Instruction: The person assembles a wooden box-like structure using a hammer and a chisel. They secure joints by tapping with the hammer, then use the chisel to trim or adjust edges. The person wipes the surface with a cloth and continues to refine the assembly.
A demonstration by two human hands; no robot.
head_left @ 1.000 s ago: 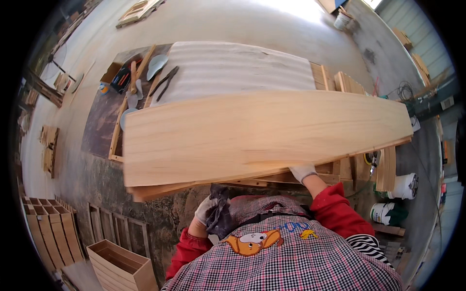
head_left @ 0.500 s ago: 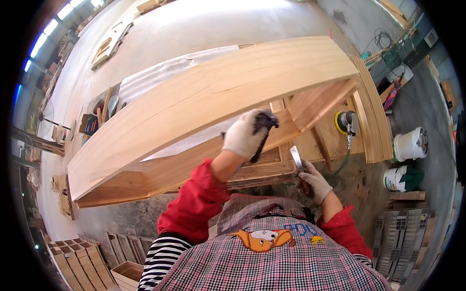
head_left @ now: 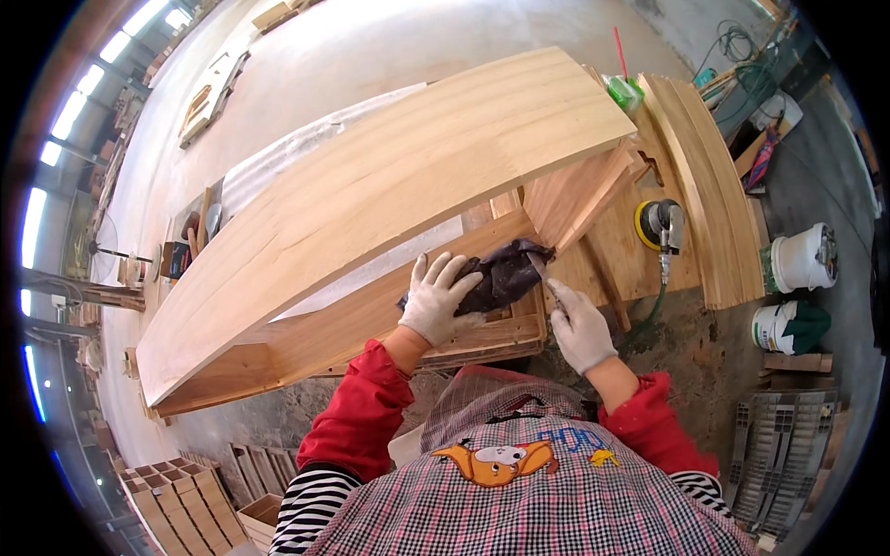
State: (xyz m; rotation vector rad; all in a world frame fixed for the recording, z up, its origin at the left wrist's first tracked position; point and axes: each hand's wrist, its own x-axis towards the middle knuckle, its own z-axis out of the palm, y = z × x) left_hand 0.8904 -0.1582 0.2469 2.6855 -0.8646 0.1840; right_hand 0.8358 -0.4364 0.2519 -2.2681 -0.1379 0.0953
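My left hand, in a pale work glove, holds a crumpled black plastic bag above the near edge of a long wooden box frame. Its fingers are spread along the bag's left part. In my gloved right hand is a putty knife, gripped by its handle, which the fingers mostly cover. The metal blade touches the bag's right end, at its opening. What the bag contains is hidden.
An orbital sander with a green hose lies on the bench at right, beside stacked boards. A green-and-clear package sits behind. White buckets stand on the floor at right. Wooden crates are at lower left.
The bag has come down and is spread wider in my left hand. My right hand has moved up and left, bringing the putty knife's blade to the bag.
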